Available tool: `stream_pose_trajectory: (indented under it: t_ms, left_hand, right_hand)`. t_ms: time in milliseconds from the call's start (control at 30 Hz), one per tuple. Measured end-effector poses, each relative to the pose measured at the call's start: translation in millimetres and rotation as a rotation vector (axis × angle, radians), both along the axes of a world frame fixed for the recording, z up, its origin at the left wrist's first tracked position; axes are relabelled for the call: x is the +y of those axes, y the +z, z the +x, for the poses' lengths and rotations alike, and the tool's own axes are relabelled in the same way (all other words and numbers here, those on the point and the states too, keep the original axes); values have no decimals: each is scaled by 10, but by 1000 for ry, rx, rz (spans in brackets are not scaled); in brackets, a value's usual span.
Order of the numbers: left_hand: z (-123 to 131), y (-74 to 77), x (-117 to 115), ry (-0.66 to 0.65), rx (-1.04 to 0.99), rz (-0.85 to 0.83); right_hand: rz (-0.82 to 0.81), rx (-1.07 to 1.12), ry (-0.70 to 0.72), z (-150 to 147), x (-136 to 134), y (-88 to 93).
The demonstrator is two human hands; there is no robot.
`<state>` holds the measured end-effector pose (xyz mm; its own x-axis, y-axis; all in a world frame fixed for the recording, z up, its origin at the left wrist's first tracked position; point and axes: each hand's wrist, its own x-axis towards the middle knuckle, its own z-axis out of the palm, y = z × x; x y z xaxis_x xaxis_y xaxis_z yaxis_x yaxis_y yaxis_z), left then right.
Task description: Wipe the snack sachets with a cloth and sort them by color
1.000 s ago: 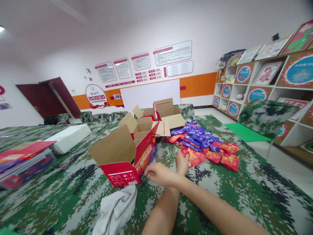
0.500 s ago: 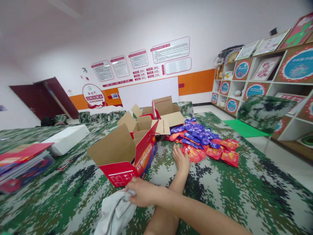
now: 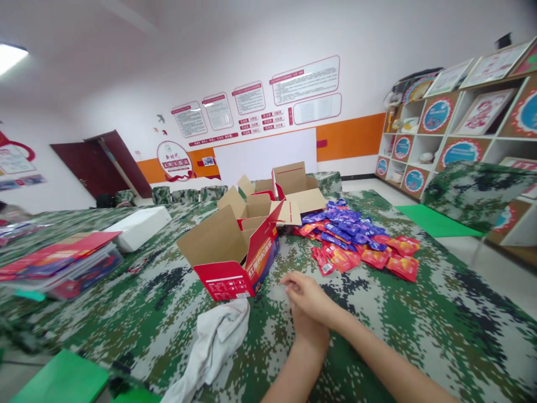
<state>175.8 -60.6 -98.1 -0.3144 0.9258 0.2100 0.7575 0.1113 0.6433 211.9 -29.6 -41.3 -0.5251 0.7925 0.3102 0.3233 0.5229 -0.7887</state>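
Resting crossed on the camouflage-covered bench (image 3: 423,319), both hands lay just to the near right of the open red carton (image 3: 241,267). The right hand (image 3: 308,295) sat on top, its arm coming in from the right. Its fingers were loosely curled and released, with nothing seen between them. The left hand (image 3: 311,337) lay under the right wrist and was mostly covered, so I could not tell whether it was clenched or slack.

From the right hand, the carton stood forward and to the left, near but not touching. Its flaps were raised, and its long side ran away towards the far right. The right hand was the nearer of the two to it. A crumpled white cloth (image 3: 218,341) lay just in front of the carton, left of the hands, with its upper end close to the carton's near corner. Beyond the carton and to its right, a heap of red and blue sachets (image 3: 356,243) was spread well apart from both hands. More open cartons (image 3: 289,193) stood behind the red carton.
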Motion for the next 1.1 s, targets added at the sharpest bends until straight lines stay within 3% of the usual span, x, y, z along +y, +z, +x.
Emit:
stream_pose_trajectory:
  t_ms: [100, 167, 267, 400, 667, 900, 1100]
  left_hand:
    - [-373, -58, -531, 138, 261, 2]
    - [-595, -125, -767, 275, 499, -59]
    - [-843, -184, -907, 420, 720, -164]
    - [-1047, -129, -892, 538, 821, -221]
    - [-1277, -60, -900, 438, 773, -200]
    - [-986, -111, -970, 230, 636, -186]
    - [-884, -100, -962, 195, 572, -198]
  right_hand:
    - [-114, 78, -92, 333, -10, -153]
    - [-163, 78, -127, 536, -13, -289]
    - [-158, 53, -191, 797, -1, -453]
    - [-94, -28, -312, 1026, 79, -563]
    - [118, -255, -629, 1044, 533, -764]
    - [119, -301, -759, 778, 871, -937]
    - [133, -328, -780, 737, 881, -1009]
